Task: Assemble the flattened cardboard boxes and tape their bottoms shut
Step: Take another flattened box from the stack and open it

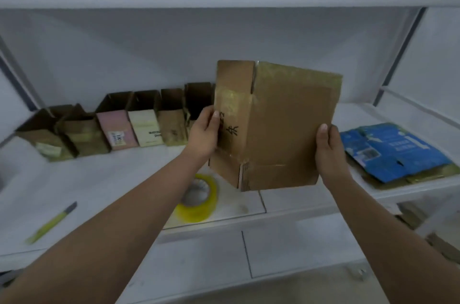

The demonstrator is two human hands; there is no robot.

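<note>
1. Your left hand (202,133) pinches the left panel of the cardboard box (273,126), thumb on its face; your right hand (328,151) grips the right edge, thumb in front. Opposite edges, likely so you can square it open.
2. The box is held upright in the air, above the shelf (99,179), partly opened, flaps loose.
3. The tape roll (199,197) sits just beneath, handy for the bottom seam.
4. Assembled boxes (124,124) line the far left; flattened boxes (393,151) are stacked right. A cutter (53,221) lies near left.
</note>
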